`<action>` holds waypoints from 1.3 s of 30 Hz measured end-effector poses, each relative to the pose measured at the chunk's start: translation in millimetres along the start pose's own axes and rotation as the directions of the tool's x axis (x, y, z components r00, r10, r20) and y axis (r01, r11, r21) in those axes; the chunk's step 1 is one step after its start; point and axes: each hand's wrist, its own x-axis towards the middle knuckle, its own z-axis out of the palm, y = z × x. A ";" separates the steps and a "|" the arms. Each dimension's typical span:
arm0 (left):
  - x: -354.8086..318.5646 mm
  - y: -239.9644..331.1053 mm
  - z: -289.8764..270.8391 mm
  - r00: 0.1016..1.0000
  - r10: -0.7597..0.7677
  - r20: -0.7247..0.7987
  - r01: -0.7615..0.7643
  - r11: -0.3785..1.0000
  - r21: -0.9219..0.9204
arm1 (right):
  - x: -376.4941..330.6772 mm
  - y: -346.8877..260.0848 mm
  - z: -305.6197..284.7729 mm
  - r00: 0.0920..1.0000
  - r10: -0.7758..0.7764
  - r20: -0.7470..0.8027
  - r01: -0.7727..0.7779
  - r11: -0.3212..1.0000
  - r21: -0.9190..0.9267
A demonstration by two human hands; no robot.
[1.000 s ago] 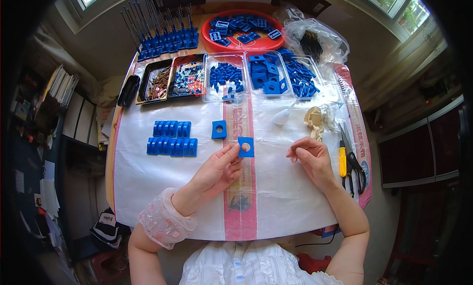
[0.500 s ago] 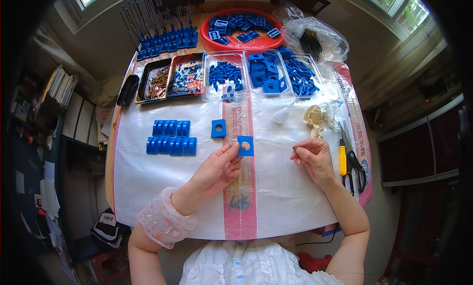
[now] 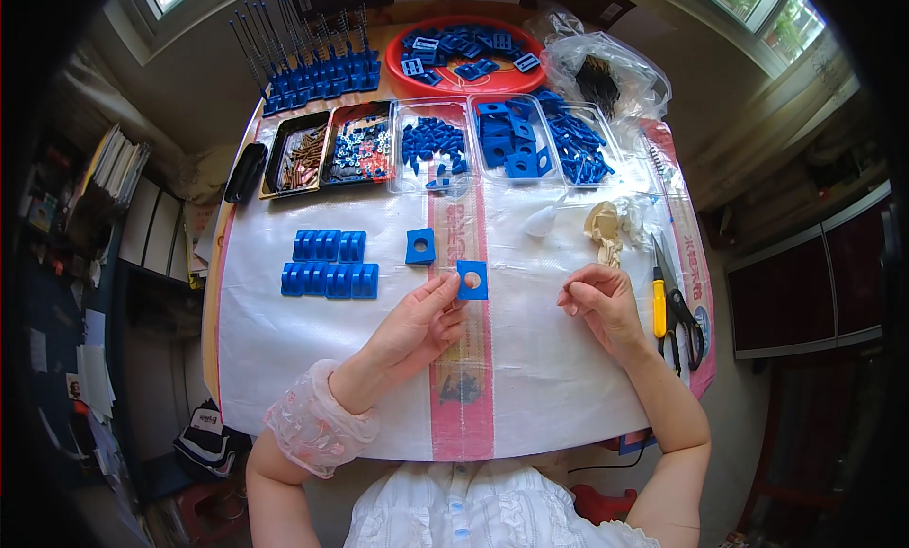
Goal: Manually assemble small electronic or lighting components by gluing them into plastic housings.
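Note:
Between thumb and fingers, my left hand (image 3: 423,318) pinches a blue square plate with a round hole (image 3: 481,291) by its left edge, raised over the pink stripe of the table sheet. A second blue holed piece (image 3: 419,247) lies just beyond, up and to the left. My right hand (image 3: 603,302) is off to the right with thumb and forefinger pressed together; whatever is between them, if anything, is too small to make out. On the left of the sheet stand two rows of blue ribbed blocks (image 3: 329,280).
Trays along the back hold brown screws (image 3: 305,157), small nuts (image 3: 362,152) and blue parts (image 3: 434,143). Behind them are a red basin (image 3: 393,70) and upright blue assemblies with rods (image 3: 322,79). Black-handled scissors (image 3: 684,319) and a yellow-handled tool (image 3: 659,307) lie at the right.

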 end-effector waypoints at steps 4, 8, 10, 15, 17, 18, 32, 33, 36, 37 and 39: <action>-0.2 0.0 0.4 1.000 -0.001 -0.009 0.001 1.000 0.008 | 1.2 0.2 1.5 1.000 -0.018 0.006 0.018 1.000 -0.003; -0.3 -0.5 -1.3 1.000 0.001 0.010 -0.001 1.000 0.005 | 1.3 -0.3 1.8 0.999 -0.020 0.040 0.020 1.000 0.003; -0.2 -0.5 -0.2 1.000 0.001 -0.007 -0.001 1.000 0.009 | 1.6 -1.3 2.2 0.999 -0.016 0.045 0.016 1.000 -0.001; 0.1 -0.9 -1.2 1.000 0.001 0.000 -0.001 1.000 0.012 | 2.8 -0.4 3.8 0.997 -0.044 0.059 0.044 0.999 -0.002; 0.0 -0.8 -1.7 1.000 -0.001 0.004 0.001 1.000 0.015 | 3.6 -1.7 4.4 0.995 -0.041 0.087 0.039 0.999 0.032; 0.0 -0.7 -1.9 1.000 -0.002 0.006 0.002 1.000 0.016 | 4.1 -2.1 5.0 0.994 -0.037 0.098 0.032 0.998 0.054; 0.3 -0.6 -1.9 1.000 -0.002 0.014 0.001 1.000 0.008 | 3.3 -4.3 5.0 0.988 -0.034 0.149 0.008 0.985 0.171; 0.2 -0.3 -1.6 1.000 -0.002 0.012 0.002 1.000 0.005 | 2.9 -4.5 5.2 0.989 -0.039 0.145 0.012 0.984 0.180; -0.6 0.1 0.0 1.000 0.000 0.005 0.000 1.000 0.005 | 2.1 -5.5 6.3 0.989 -0.049 0.137 0.021 0.979 0.201; -0.8 0.3 0.5 1.000 0.001 0.002 -0.001 1.000 0.006 | 2.0 -6.2 6.6 0.990 -0.050 0.135 0.022 0.979 0.201; -0.8 0.3 0.6 1.000 0.001 0.008 -0.001 1.000 0.007 | 1.4 -7.0 7.3 0.990 -0.045 0.135 0.015 0.976 0.215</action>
